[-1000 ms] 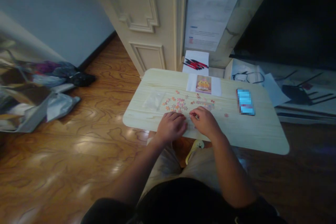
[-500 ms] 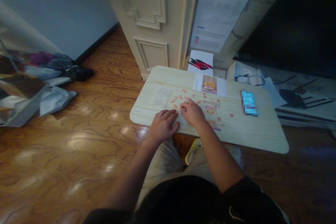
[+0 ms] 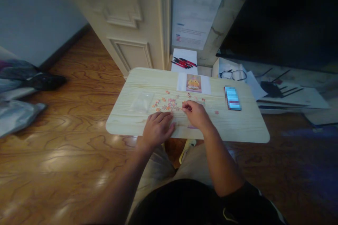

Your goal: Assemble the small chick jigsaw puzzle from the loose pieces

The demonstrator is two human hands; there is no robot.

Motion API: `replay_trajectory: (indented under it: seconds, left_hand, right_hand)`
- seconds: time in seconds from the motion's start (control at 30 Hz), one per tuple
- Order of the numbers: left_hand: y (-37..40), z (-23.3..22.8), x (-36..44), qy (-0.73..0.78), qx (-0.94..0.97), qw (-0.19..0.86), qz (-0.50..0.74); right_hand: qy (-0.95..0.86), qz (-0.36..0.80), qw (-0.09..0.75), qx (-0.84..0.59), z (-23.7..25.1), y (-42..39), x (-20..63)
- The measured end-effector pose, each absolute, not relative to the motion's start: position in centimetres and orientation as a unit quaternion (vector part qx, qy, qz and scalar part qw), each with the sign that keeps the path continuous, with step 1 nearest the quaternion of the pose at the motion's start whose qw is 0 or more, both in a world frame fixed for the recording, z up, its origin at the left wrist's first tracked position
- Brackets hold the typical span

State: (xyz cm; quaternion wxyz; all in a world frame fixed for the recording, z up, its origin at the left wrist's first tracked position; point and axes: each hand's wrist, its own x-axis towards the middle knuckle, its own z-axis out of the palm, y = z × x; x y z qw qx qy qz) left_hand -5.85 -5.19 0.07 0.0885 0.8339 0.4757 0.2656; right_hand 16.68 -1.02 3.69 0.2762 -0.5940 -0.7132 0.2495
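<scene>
Loose jigsaw puzzle pieces (image 3: 171, 103), mostly pink and orange, lie scattered over the middle of the pale wooden table (image 3: 245, 128). My left hand (image 3: 158, 126) rests palm down at the table's front edge, fingers stretched out, just before the pieces. Right of the pile, my right hand (image 3: 195, 113) has thumb and forefinger pinched together on what seems to be a small puzzle piece, mostly covered by the fingertips. That hand hides much of a partly joined puzzle; a purple strip (image 3: 192, 126) of it shows below the wrist side.
Behind the pieces lies a sheet with a printed picture (image 3: 193, 83) of a yellow figure. A clear plastic bag (image 3: 143, 102) is left of the pile, and a phone (image 3: 232, 98) lies at the right. Red and black pens (image 3: 184, 62) and glasses (image 3: 233, 74) sit beyond the table.
The view has swung to the right, so the table appears further left. Relative to the table, my right hand has moved right from the loose pieces towards the joined part. My left hand stays flat.
</scene>
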Motion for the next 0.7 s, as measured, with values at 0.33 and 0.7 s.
replay_trajectory:
  seconds: [0.33, 0.7]
  left_hand:
    - [-2.4, 0.3, 4.2, 0.394, 0.885, 0.133, 0.211]
    - [-2.2, 0.4, 5.0, 0.4, 0.885, 0.151, 0.182]
  right_hand:
    - [-0.648, 0.247, 0.226, -0.684, 1.7, -1.1, 27.4]
    - [-0.67, 0.232, 0.182, -0.681, 1.9, -0.5, 26.6]
